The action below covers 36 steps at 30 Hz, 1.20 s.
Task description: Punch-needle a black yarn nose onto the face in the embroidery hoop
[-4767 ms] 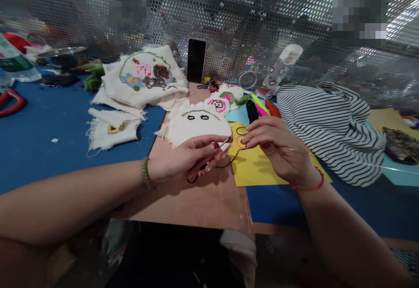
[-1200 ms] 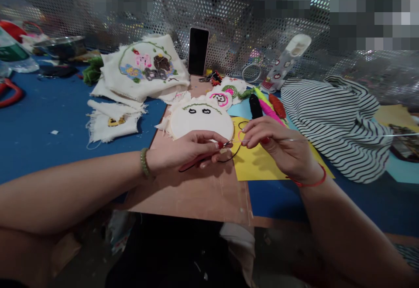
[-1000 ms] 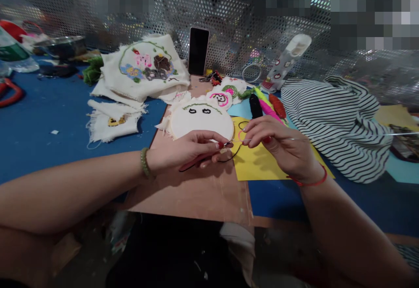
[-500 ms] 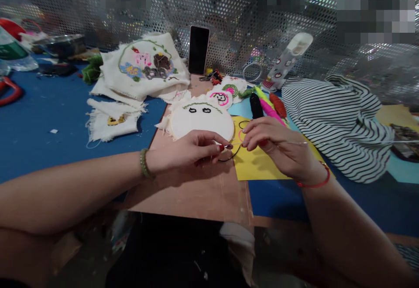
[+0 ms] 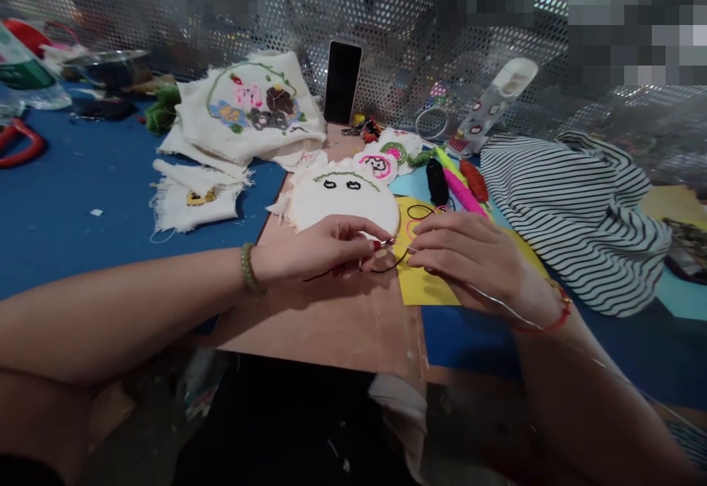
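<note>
While only two black eyes and a green arc are showing on the hoop (image 5: 345, 206) near the board's (image 5: 331, 324) far edge, a needle (image 5: 387, 241) is being pinched by the left hand (image 5: 325, 250) and black thread (image 5: 395, 265) is being gripped by the right hand (image 5: 469, 258), the threading seemingly unfinished.

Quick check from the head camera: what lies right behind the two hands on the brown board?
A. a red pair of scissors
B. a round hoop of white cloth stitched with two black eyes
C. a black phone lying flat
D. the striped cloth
B: the embroidery hoop, its white cloth bearing two black eyes under a green arc, lies just beyond the left hand and right hand.
</note>
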Motion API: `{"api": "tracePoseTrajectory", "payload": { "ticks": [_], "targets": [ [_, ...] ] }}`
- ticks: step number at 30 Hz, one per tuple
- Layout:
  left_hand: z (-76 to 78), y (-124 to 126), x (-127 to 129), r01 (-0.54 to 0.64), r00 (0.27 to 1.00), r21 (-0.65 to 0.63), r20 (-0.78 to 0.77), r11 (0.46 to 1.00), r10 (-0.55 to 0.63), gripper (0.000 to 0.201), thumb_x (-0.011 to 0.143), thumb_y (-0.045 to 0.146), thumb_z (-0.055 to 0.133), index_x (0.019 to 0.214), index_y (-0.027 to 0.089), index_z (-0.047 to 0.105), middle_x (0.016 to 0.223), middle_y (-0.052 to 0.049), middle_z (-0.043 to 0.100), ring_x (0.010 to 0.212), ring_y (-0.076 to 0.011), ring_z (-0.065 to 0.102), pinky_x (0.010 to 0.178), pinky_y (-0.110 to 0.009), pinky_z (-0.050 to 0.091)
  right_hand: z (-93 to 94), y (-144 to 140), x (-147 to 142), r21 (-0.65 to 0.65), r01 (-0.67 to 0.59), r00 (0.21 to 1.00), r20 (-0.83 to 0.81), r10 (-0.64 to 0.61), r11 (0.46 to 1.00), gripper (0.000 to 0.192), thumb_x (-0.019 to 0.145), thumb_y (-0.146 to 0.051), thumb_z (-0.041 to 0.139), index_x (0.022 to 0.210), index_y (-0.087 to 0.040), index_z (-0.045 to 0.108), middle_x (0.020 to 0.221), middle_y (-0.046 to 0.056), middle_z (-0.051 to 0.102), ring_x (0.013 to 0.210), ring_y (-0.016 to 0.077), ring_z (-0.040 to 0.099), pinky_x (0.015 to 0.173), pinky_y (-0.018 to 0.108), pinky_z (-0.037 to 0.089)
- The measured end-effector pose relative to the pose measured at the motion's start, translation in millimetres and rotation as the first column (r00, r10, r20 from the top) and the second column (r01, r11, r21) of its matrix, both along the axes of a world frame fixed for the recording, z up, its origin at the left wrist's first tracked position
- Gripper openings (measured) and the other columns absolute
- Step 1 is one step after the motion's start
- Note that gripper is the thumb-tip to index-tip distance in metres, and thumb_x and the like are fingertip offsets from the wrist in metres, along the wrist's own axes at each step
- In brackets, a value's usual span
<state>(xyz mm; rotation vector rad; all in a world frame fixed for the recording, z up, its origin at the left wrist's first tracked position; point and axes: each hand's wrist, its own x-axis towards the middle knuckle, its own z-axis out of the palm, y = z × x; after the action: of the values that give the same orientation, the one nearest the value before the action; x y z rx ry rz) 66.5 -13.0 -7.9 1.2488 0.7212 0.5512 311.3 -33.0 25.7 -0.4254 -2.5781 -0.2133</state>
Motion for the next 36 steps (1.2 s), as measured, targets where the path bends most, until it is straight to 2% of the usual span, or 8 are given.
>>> {"api": "tracePoseTrajectory", "payload": {
  "ticks": [4, 9, 15, 20, 24, 29, 33, 36],
  "targets": [
    [-2.3, 2, -1, 0.004, 1.000, 0.043, 0.010, 0.999, -0.004, 0.019, 0.094, 0.020, 0.059, 0.110, 0.012, 0.065, 0.064, 0.002, 0.062, 0.045, -0.0054, 0.048, 0.045, -0.016, 0.036, -0.2, 2, -1, -0.080, -0.017, 0.997, -0.075, 0.011, 0.997, 0.020, 0.098, -0.012, 0.050, 0.110, -0.020, 0.065, 0.099, 0.008, 0.075, 0.104, 0.0242, 0.067, 0.093, 0.041, 0.055],
    [0.7, 3, -1, 0.003, 0.999, 0.116, -0.035, 0.993, 0.001, 0.013, 0.093, 0.018, 0.060, 0.104, 0.012, 0.065, 0.060, 0.003, 0.060, 0.046, -0.0061, 0.048, 0.044, -0.015, 0.035, -4.0, 5, -2, -0.291, 0.034, 0.976, -0.195, -0.094, 0.956, 0.023, 0.100, -0.014, 0.048, 0.105, -0.020, 0.069, 0.096, 0.009, 0.073, 0.104, 0.0221, 0.067, 0.092, 0.037, 0.055],
    [0.1, 5, -1, -0.034, 0.999, 0.112, 0.022, 0.993, 0.032, 0.012, 0.092, 0.022, 0.063, 0.099, 0.013, 0.065, 0.059, 0.004, 0.060, 0.044, -0.0043, 0.044, 0.043, -0.015, 0.033, -9.8, 7, -2, -0.418, -0.041, 0.950, -0.296, -0.094, 0.907, 0.025, 0.100, -0.016, 0.048, 0.108, -0.022, 0.071, 0.099, 0.009, 0.073, 0.105, 0.0226, 0.067, 0.095, 0.040, 0.053],
    [-3.6, 8, -1, -0.071, 0.997, 0.129, 0.019, 0.989, 0.070, 0.015, 0.088, 0.019, 0.067, 0.100, 0.011, 0.069, 0.058, 0.003, 0.061, 0.045, -0.0054, 0.047, 0.043, -0.016, 0.033, -9.4, 7, -2, -0.393, -0.041, 0.957, -0.279, -0.077, 0.918, 0.026, 0.100, -0.013, 0.048, 0.106, -0.022, 0.071, 0.099, 0.008, 0.074, 0.107, 0.0227, 0.067, 0.098, 0.041, 0.052],
    [-0.2, 7, 0, -0.104, 0.994, 0.090, 0.032, 0.991, 0.101, 0.009, 0.088, 0.013, 0.066, 0.096, 0.011, 0.069, 0.060, 0.003, 0.063, 0.045, -0.0049, 0.049, 0.044, -0.016, 0.035, -7.5, 9, 0, -0.329, -0.060, 0.972, -0.234, -0.020, 0.942, 0.028, 0.099, -0.010, 0.047, 0.108, -0.022, 0.070, 0.101, 0.008, 0.074, 0.106, 0.0227, 0.068, 0.098, 0.042, 0.053],
    [2.8, 3, 1, -0.107, 0.990, -0.035, 0.093, 0.994, 0.110, 0.004, 0.090, 0.012, 0.064, 0.093, 0.013, 0.065, 0.059, 0.003, 0.062, 0.043, -0.0043, 0.049, 0.043, -0.016, 0.033, -6.6, 10, 1, -0.289, -0.056, 0.970, -0.241, -0.016, 0.956, 0.027, 0.098, -0.010, 0.048, 0.109, -0.022, 0.069, 0.100, 0.008, 0.073, 0.105, 0.0229, 0.067, 0.096, 0.042, 0.053],
    [-1.0, 0, 0, -0.085, 0.972, -0.155, 0.202, 0.984, 0.116, 0.008, 0.090, 0.018, 0.066, 0.096, 0.013, 0.064, 0.068, -0.001, 0.067, 0.052, -0.0068, 0.056, 0.046, -0.016, 0.036, -7.5, 10, 2, -0.297, -0.056, 0.954, -0.298, -0.036, 0.953, 0.025, 0.099, -0.012, 0.050, 0.108, -0.023, 0.070, 0.100, 0.008, 0.073, 0.105, 0.0238, 0.067, 0.094, 0.043, 0.053],
    [-1.9, -1, 0, -0.051, 0.965, -0.213, 0.240, 0.976, 0.103, 0.006, 0.091, 0.015, 0.063, 0.097, 0.013, 0.063, 0.068, -0.001, 0.066, 0.054, -0.0074, 0.058, 0.048, -0.016, 0.038, -8.0, 9, 1, -0.298, -0.075, 0.944, -0.328, -0.028, 0.952, 0.024, 0.100, -0.015, 0.050, 0.108, -0.024, 0.071, 0.099, 0.008, 0.073, 0.105, 0.0238, 0.067, 0.094, 0.043, 0.053]
  ]
}}
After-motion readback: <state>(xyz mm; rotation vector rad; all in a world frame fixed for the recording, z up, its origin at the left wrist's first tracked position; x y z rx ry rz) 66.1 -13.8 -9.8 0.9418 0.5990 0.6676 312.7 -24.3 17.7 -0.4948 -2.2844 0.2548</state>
